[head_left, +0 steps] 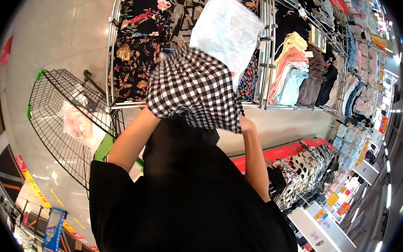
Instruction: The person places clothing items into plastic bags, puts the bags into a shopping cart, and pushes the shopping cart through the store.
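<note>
A black-and-white checked garment [194, 87] with a gathered edge is stretched between my hands in front of my body. My left hand reaches inside or behind it; the cloth covers the hand and only the forearm shows. My right hand [246, 123] grips the garment's lower right edge, its fingers partly hidden by the fabric. Part of the garment's upper edge is blurred. Just beyond it, a clear plastic bag [225, 30] lies on folded dark floral clothes [137, 51] in a metal display rack [113, 34].
A black wire shopping cart [48, 117] with green corners stands at my left, holding a pinkish plastic-wrapped item [79, 124]. To the right, folded clothes [293, 74] fill another rack section. More patterned clothes [301, 170] sit on a red-edged display behind my right arm.
</note>
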Action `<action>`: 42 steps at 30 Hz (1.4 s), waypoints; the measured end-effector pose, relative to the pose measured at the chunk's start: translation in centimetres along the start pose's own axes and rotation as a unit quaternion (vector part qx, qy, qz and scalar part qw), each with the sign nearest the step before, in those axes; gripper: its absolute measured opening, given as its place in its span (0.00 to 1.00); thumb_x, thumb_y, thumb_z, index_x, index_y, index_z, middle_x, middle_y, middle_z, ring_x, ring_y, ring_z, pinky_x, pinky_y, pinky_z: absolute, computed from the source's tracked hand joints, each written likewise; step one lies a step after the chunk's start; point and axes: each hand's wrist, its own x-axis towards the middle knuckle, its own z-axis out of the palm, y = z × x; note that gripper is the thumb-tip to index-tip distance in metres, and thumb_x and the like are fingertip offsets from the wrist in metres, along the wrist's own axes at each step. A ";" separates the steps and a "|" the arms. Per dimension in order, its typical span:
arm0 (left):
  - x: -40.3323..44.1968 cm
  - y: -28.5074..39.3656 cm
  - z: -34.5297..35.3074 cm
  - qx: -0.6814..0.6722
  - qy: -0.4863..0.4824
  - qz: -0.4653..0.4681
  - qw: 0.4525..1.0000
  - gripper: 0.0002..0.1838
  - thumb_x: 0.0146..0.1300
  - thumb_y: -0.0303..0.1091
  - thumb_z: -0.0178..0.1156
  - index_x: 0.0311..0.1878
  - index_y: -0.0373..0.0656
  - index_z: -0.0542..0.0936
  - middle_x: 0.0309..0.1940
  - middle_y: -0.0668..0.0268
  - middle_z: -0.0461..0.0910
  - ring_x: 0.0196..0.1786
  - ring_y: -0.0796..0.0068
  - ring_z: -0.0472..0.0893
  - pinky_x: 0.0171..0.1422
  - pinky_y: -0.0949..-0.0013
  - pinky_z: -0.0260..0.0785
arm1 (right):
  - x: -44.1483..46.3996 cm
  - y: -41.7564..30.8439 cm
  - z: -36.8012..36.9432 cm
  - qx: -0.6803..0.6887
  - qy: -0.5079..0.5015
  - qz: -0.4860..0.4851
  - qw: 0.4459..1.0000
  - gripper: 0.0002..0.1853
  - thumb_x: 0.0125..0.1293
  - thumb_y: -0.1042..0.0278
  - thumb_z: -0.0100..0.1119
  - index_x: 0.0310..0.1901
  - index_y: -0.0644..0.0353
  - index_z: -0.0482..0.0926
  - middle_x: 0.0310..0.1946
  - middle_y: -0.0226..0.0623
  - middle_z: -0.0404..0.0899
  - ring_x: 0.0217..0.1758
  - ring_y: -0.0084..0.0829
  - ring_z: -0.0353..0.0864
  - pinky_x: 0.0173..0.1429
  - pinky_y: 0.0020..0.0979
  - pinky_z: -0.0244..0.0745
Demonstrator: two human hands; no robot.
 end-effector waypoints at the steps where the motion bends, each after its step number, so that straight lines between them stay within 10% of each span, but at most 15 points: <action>1: -0.2 0.2 0.5 -0.009 -0.016 -0.001 1.000 0.26 0.75 0.41 0.43 0.72 0.40 0.59 0.70 0.61 0.62 0.70 0.72 0.64 0.74 0.66 0.56 | 0.5 -0.1 -0.4 0.029 0.024 0.040 0.998 0.27 0.65 0.76 0.53 0.66 0.72 0.65 0.61 0.45 0.75 0.63 0.30 0.75 0.64 0.28 0.72; 4: -0.8 0.8 2.1 -0.027 -0.077 -0.008 0.997 0.27 0.76 0.42 0.43 0.73 0.40 0.58 0.71 0.61 0.61 0.71 0.72 0.63 0.75 0.66 0.55 | -0.1 1.2 -1.4 0.222 0.143 0.006 0.964 0.24 0.64 0.78 0.48 0.63 0.73 0.68 0.62 0.49 0.72 0.64 0.36 0.74 0.67 0.36 0.69; 6: -1.1 1.2 3.3 -0.038 -0.109 -0.016 0.993 0.28 0.76 0.42 0.42 0.73 0.40 0.57 0.72 0.61 0.60 0.72 0.72 0.62 0.76 0.66 0.54 | -0.8 5.2 -3.3 0.440 -0.037 -0.282 0.852 0.22 0.66 0.73 0.51 0.62 0.68 0.70 0.60 0.45 0.75 0.67 0.39 0.71 0.70 0.40 0.66; 8: -1.0 1.3 4.6 -0.054 -0.133 -0.034 0.989 0.28 0.76 0.43 0.42 0.74 0.41 0.56 0.73 0.61 0.59 0.72 0.72 0.61 0.76 0.66 0.54 | -4.0 5.4 -2.0 0.488 0.050 -0.352 0.797 0.22 0.68 0.69 0.50 0.61 0.67 0.71 0.60 0.46 0.75 0.70 0.40 0.67 0.75 0.42 0.59; 10: -0.5 1.1 5.5 -0.069 -0.146 -0.058 0.985 0.29 0.76 0.43 0.41 0.74 0.41 0.56 0.73 0.60 0.58 0.73 0.72 0.60 0.77 0.66 0.53 | -5.3 11.0 -1.4 0.578 0.097 -0.363 0.724 0.20 0.70 0.66 0.47 0.59 0.67 0.73 0.62 0.51 0.73 0.67 0.45 0.70 0.71 0.46 0.64; 14: 0.1 1.2 8.3 -0.106 -0.161 -0.182 0.964 0.30 0.76 0.44 0.40 0.76 0.41 0.54 0.75 0.60 0.56 0.74 0.71 0.59 0.78 0.65 0.52 | -4.9 12.1 3.7 0.571 0.045 -0.135 0.809 0.30 0.74 0.47 0.45 0.65 0.66 0.67 0.64 0.51 0.70 0.68 0.45 0.70 0.70 0.46 0.67; 16: 0.2 1.7 9.9 -0.141 -0.171 -0.266 0.938 0.30 0.76 0.45 0.39 0.76 0.41 0.53 0.76 0.60 0.55 0.75 0.71 0.58 0.78 0.65 0.51 | -2.3 6.6 6.8 0.650 0.195 0.103 0.727 0.36 0.73 0.40 0.43 0.69 0.63 0.61 0.71 0.50 0.61 0.70 0.45 0.66 0.72 0.47 0.62; 18: 0.3 -5.2 11.7 -0.467 -0.172 -0.065 0.865 0.29 0.77 0.43 0.34 0.77 0.43 0.51 0.78 0.62 0.50 0.78 0.70 0.52 0.81 0.66 0.42 | 0.5 5.5 8.3 0.612 0.153 -0.096 0.770 0.38 0.73 0.38 0.41 0.74 0.59 0.52 0.75 0.47 0.52 0.74 0.43 0.60 0.76 0.48 0.54; 26: -1.9 0.7 15.7 0.079 -0.262 0.081 0.959 0.32 0.76 0.48 0.33 0.77 0.43 0.48 0.78 0.62 0.48 0.78 0.68 0.52 0.81 0.65 0.42 | -0.9 3.6 7.9 0.631 0.124 -0.144 0.752 0.38 0.73 0.41 0.42 0.76 0.54 0.46 0.77 0.41 0.49 0.78 0.40 0.51 0.79 0.47 0.47; 28: -1.6 2.1 15.9 0.538 -0.152 0.231 0.796 0.33 0.75 0.49 0.34 0.77 0.43 0.47 0.78 0.62 0.47 0.78 0.68 0.52 0.82 0.64 0.42 | -1.2 5.2 7.5 0.630 0.106 -0.176 0.749 0.39 0.73 0.41 0.42 0.76 0.54 0.46 0.77 0.41 0.48 0.78 0.39 0.51 0.79 0.47 0.47; 32: -1.1 2.9 16.1 0.771 -0.067 0.275 0.571 0.34 0.74 0.51 0.34 0.77 0.43 0.46 0.78 0.63 0.47 0.78 0.67 0.51 0.82 0.64 0.41 | -0.3 6.3 7.7 0.616 0.067 -0.219 0.754 0.39 0.73 0.41 0.43 0.76 0.54 0.46 0.77 0.41 0.48 0.78 0.39 0.51 0.79 0.47 0.47; 34: -0.2 2.4 16.2 0.967 0.038 0.235 0.093 0.38 0.72 0.59 0.32 0.77 0.43 0.48 0.78 0.60 0.47 0.79 0.63 0.46 0.80 0.49 0.37 | 0.3 5.9 7.9 0.603 0.052 -0.234 0.761 0.39 0.73 0.41 0.43 0.76 0.54 0.46 0.77 0.41 0.48 0.78 0.39 0.51 0.79 0.46 0.47; 37: -0.2 4.2 17.2 0.795 0.139 0.036 -0.590 0.44 0.69 0.68 0.26 0.76 0.44 0.50 0.78 0.57 0.45 0.80 0.56 0.41 0.74 0.23 0.27 | 1.4 4.4 8.2 0.572 0.039 -0.258 0.777 0.39 0.73 0.42 0.44 0.76 0.54 0.45 0.77 0.40 0.48 0.78 0.39 0.51 0.79 0.46 0.47; 38: -0.1 7.3 18.8 0.725 -0.038 0.035 -0.687 0.45 0.69 0.67 0.34 0.74 0.36 0.52 0.76 0.51 0.49 0.79 0.53 0.45 0.80 0.38 0.34 | 1.7 4.0 8.2 0.565 0.035 -0.266 0.780 0.39 0.73 0.42 0.44 0.76 0.54 0.45 0.77 0.40 0.48 0.78 0.39 0.51 0.79 0.46 0.47; 42: 0.6 2.8 15.2 0.682 0.210 -0.017 -0.700 0.37 0.73 0.56 0.34 0.75 0.38 0.51 0.76 0.52 0.50 0.78 0.58 0.49 0.81 0.48 0.41 | 2.6 2.3 8.1 0.518 0.034 -0.306 0.798 0.39 0.73 0.42 0.44 0.76 0.54 0.45 0.77 0.40 0.48 0.78 0.38 0.51 0.79 0.46 0.47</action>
